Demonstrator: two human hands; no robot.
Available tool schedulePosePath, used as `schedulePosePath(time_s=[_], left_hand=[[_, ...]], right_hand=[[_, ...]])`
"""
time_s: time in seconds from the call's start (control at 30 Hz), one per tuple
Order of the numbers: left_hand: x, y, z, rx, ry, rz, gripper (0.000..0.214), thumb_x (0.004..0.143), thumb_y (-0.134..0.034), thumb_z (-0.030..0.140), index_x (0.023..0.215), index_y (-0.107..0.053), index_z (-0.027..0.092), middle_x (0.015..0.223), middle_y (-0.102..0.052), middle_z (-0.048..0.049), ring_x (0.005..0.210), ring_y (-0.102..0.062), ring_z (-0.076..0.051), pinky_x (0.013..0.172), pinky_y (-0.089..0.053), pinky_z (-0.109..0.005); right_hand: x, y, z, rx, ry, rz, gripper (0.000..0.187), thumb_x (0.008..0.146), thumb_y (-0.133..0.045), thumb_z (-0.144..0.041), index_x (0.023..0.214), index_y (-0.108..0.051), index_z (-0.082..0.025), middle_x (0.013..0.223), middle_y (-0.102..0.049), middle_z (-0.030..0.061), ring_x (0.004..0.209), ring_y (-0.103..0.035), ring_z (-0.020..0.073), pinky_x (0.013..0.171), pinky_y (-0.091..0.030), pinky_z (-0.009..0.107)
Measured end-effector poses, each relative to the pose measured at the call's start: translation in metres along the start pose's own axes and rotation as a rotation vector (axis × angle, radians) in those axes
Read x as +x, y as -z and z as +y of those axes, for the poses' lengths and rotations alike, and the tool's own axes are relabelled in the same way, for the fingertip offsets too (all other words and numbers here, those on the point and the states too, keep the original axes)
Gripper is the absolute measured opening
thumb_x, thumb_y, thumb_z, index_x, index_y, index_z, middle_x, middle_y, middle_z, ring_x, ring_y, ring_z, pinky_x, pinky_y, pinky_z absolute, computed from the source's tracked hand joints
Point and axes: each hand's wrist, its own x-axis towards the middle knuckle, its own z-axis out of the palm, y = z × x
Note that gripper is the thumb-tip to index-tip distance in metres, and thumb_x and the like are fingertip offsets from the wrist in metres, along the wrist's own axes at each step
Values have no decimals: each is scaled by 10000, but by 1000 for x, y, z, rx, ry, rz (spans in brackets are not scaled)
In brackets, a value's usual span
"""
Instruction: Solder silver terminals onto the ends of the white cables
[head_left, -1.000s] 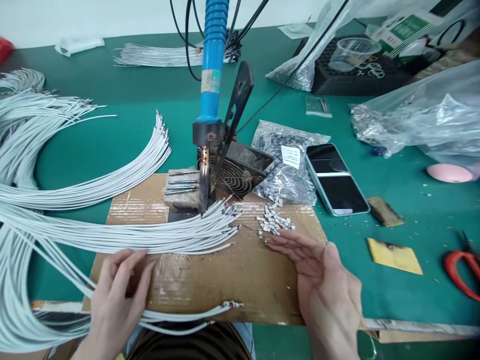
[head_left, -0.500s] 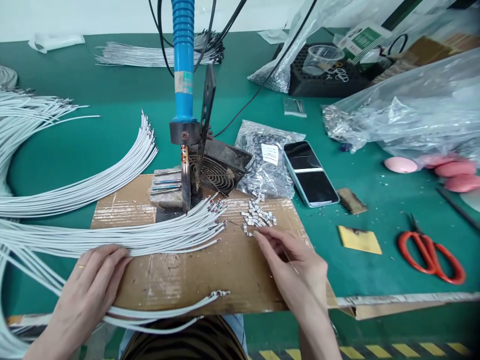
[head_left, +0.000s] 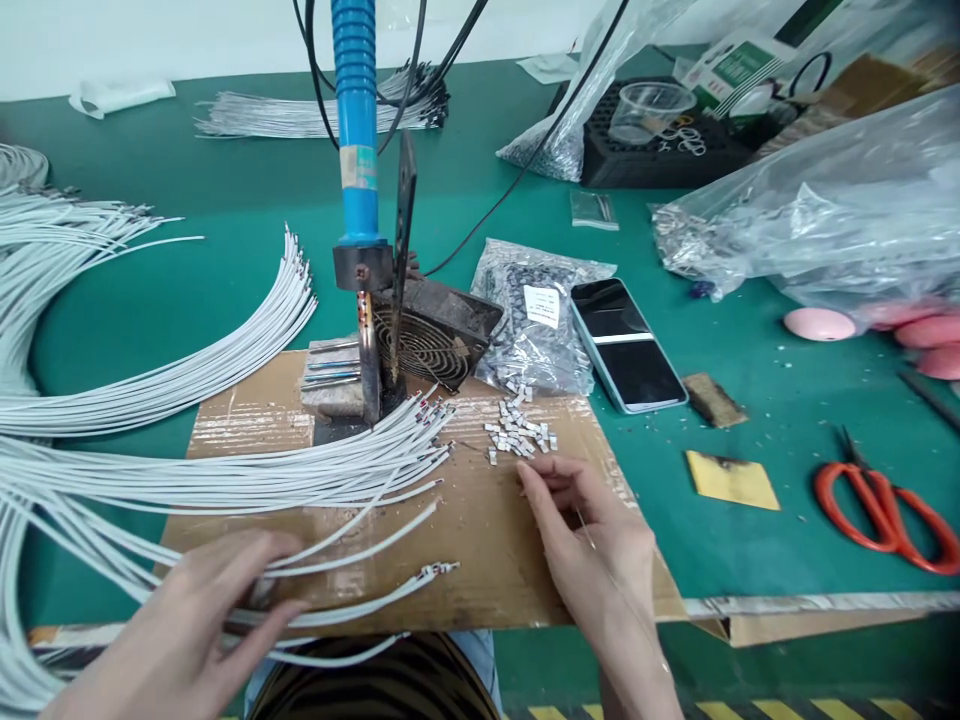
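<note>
My left hand (head_left: 217,610), partly blurred, is closed around white wires (head_left: 390,548) at the lower left, pulled a little apart from the main bundle of white wires (head_left: 315,475). Below it lie a few wires with small connectors (head_left: 435,572) on their ends. My right hand (head_left: 592,530) is pinched at the fingertips beside a pile of small white connectors (head_left: 519,430). A thin strand of solder wire (head_left: 587,528) runs through it and along the wrist. Whether a connector is also in the fingertips is hidden.
A soldering iron (head_left: 358,200) stands upright over the cardboard (head_left: 487,560), with a small fan (head_left: 431,330) behind it. To the right are a bag of parts (head_left: 525,320), a phone (head_left: 630,345), a yellow sponge (head_left: 733,480) and red scissors (head_left: 885,510). Another wire bundle (head_left: 225,355) curves at left.
My left hand has moved off the main bundle toward me and right, drawing white wires away from it. My right hand stays pinched near the connectors. The view has shifted slightly.
</note>
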Motion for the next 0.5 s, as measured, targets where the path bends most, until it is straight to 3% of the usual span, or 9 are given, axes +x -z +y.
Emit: schedulePosePath(time_s=[0.07,0.13,0.2,0.27,0.33,0.43,0.5], left_hand=[[16,-5,26,-92,77,-200,265,995,-622,419,1242,-663,333,988,-779,0,715,-688,-176,645,-509,-242],[35,-10,53,-233,170,-450,172,1022,-563,369,1121,-700,335,913,-761,25,743,-672,-170,661,-479,-229],[55,-16,74,-393,195,-577,148,1012,-557,329,1002,-700,295,917,-749,22,852,-661,-177,750,-459,-233],[68,-22,86,-558,243,-563,180,1019,-548,350,930,-669,251,843,-708,16,814,-615,-166,738,-428,-238],[75,-29,89,-773,317,-493,221,1010,-565,392,882,-616,220,731,-619,37,649,-507,-125,637,-385,-231],[76,-36,83,-1052,416,-384,310,966,-645,474,828,-555,211,635,-478,88,500,-293,-80,499,-268,-224],[73,-38,77,-1141,438,-324,357,943,-693,507,813,-551,207,616,-441,98,491,-251,-71,478,-219,-222]], right_hand=[[-1,0,0,38,-54,43,239,896,-745,-470,930,-743,-233,730,-712,-8,606,-631,134,596,-529,239],[-3,-1,0,67,-64,62,240,887,-754,-462,933,-758,-226,746,-727,3,611,-640,133,596,-539,233],[-6,-2,-3,109,-74,70,250,876,-763,-462,923,-778,-217,745,-738,14,587,-636,128,558,-534,223],[-10,-3,-8,154,-82,68,260,867,-766,-466,896,-793,-209,693,-723,11,529,-612,121,493,-511,214],[-16,-5,-18,241,-105,26,231,850,-781,-435,833,-796,-205,594,-667,-11,459,-563,111,433,-473,205],[-26,-7,-37,430,-176,-109,152,823,-814,-358,774,-811,-215,569,-628,-20,444,-514,101,403,-418,199],[-31,-10,-49,517,-210,-213,100,826,-820,-328,800,-842,-234,630,-642,-9,483,-501,99,422,-389,204]])
